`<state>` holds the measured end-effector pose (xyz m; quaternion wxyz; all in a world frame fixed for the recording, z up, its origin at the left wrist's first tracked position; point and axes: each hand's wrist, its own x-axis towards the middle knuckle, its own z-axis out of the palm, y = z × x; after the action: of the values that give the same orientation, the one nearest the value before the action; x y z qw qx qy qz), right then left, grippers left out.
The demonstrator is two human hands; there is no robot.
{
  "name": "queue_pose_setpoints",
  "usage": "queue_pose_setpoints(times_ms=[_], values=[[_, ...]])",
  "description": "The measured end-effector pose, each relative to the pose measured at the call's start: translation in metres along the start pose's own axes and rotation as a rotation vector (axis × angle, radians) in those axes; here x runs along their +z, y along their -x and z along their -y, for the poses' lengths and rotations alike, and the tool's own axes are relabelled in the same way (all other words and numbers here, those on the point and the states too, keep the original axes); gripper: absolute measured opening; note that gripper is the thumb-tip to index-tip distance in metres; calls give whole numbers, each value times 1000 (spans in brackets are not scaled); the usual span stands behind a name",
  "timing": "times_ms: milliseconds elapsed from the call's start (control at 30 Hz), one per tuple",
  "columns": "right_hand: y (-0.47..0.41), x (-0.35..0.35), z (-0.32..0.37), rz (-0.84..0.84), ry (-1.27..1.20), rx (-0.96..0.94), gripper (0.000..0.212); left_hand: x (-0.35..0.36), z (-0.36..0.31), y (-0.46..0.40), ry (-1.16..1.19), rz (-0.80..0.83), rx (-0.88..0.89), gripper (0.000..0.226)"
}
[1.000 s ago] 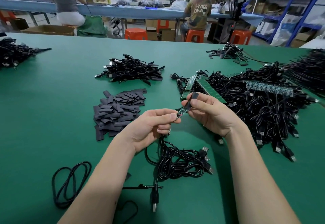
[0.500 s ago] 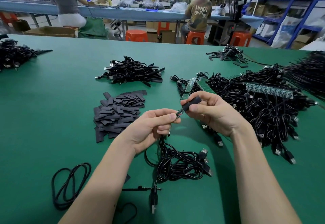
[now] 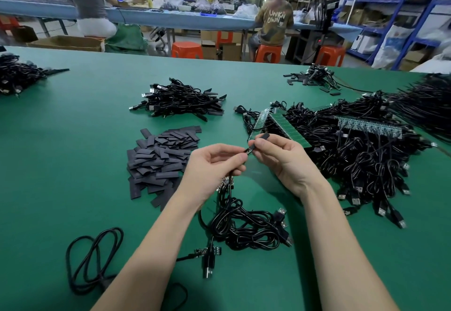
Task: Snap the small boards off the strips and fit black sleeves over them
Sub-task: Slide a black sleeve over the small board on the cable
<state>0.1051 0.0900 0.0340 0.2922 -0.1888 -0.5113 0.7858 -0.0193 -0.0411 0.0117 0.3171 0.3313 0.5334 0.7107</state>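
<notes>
Nearest the person, a loose cable (image 3: 95, 259) lies coiled at the left of the green table (image 3: 61, 164), and a tangle of cables (image 3: 246, 227) sits between the forearms, seemingly trailing from the piece being worked so its weight rests on the table rather than on the fingers.

Above it the two hands meet. The left hand (image 3: 214, 164) pinches the cable end just behind the small board (image 3: 249, 150), fingers curled round it, which holds the board steady and pointing right. The right hand (image 3: 280, 154) pinches a black sleeve (image 3: 262, 137) between thumb and fingers, its near mouth at the board's tip. The sleeve looks partly on; how far the board has entered cannot be told, as the fingers hide the join. The step in hand is judged to be sliding the sleeve over the board.

Just left of the hands lies the sleeve pile (image 3: 161, 156), within easy reach for the next pick. To the right, strips (image 3: 280, 127) of green boards rest on a large heap of cables (image 3: 361, 154), the stock waiting to be snapped off. Beyond the sleeve pile, a bundle (image 3: 180, 100) with dark ends looks like finished pieces set aside.

Farther off, two people sit at another bench (image 3: 170, 20) on orange stools (image 3: 186, 50).
</notes>
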Motion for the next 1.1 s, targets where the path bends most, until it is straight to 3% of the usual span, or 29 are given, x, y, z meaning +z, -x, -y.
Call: queue_pose_setpoints(times_ms=[233,1100], values=[[-2,2,-3,-31,-47,32,15,-1,5,1,-179,-36,165,10],[-2,5,-14,-16,11,56,7,6,13,4,-346,-136,237,13]])
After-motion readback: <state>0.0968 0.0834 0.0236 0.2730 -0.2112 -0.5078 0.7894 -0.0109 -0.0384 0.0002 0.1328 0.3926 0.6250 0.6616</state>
